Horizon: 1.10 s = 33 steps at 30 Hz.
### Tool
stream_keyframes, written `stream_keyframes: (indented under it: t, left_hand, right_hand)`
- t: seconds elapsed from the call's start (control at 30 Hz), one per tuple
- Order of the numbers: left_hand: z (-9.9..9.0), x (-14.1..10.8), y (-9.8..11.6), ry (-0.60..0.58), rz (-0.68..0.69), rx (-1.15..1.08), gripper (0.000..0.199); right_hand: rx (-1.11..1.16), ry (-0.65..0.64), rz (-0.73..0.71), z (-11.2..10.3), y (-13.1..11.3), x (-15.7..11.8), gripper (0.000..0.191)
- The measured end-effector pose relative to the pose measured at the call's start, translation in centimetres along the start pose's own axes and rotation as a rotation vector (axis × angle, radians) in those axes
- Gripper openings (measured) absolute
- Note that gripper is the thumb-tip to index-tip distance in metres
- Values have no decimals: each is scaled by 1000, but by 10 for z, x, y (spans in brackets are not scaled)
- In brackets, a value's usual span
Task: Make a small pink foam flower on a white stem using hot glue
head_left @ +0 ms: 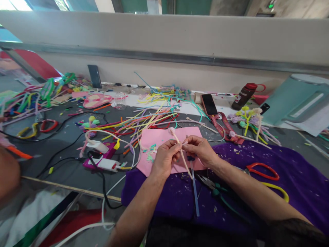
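Note:
My left hand (166, 157) pinches a pale cream-pink pipe cleaner (185, 162), which slants down from a small curled tip. My right hand (200, 149) is closed at the same spot, its thumb and finger meeting the left fingertips on the stem. Both hands are held over a pink sheet (151, 137) with small green and yellow clippings (151, 153). Below the hands lies a translucent glue stick (195, 195), a dark blob at its upper end. Pliers with green handles (216, 191) rest on the purple cloth (177, 202), beside the right forearm.
Scissors with red and yellow handles (264, 171) lie right. Loose pipe cleaners (154, 120) spread behind the sheet. A power strip (111, 155) with cables is left, near another person's arm (9, 171). A phone (209, 104), a bottle (244, 96) and a teal pitcher (295, 99) stand further back.

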<state>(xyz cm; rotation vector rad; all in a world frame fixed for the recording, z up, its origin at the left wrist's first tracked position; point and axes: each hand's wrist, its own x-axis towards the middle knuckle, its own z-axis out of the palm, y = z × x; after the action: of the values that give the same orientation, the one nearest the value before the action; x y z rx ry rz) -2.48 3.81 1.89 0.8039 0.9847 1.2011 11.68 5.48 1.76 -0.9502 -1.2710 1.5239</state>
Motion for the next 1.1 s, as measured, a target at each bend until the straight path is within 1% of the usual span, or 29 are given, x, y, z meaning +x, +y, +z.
stream_keyframes:
  t: [0.1,0.27,0.37,0.63,0.8,0.97,1.03,1.1]
  left_hand:
    - [-1,0,0,-23,-6,4,25]
    - [-1,1,1,-74,-60,-78,23]
    - [-2,1,1,-72,-73,-102,21]
    - [0,-2,3,-117,-70,-32,21]
    - [0,-3,3,-109,-44,36,21]
    - [1,-2,2,-47,-24,67,19]
    - [0,-1,1,-49,-18,60,19]
    - [-1,-1,1,-71,-28,43,19]
  right_hand:
    - [28,7,13,0,1,1,20]
    - [118,4,23,-5,-2,1,16]
    - [145,-11,23,-8,-5,1,13]
    - [107,-26,62,-4,-7,0,12]
    - [85,-13,49,-2,-4,-1,10]
    - [-12,33,0,-2,-6,-1,10]
    - [-59,-14,3,-4,-10,-1,11]
    - [-82,-96,9,-8,-15,0,17]
